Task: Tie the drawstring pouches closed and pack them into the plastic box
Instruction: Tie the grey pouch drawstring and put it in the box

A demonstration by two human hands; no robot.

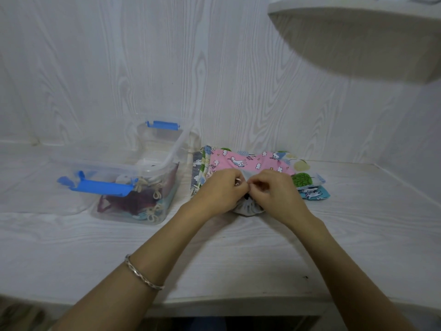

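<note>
Head view: left hand (220,187) and right hand (274,189) meet over grey pouch (247,207) on table (214,259), fingers curled, pinching gathered mouth, likely knotting. Pouch pile (241,161) behind; plastic box (177,149) at left, partly filled.

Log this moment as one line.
step: tying grey pouch | left hand: pinches pouch mouth | right hand: pinches pouch mouth | plastic box: open, pouches inside | pink unicorn pouch: behind hands, unpacked
</note>
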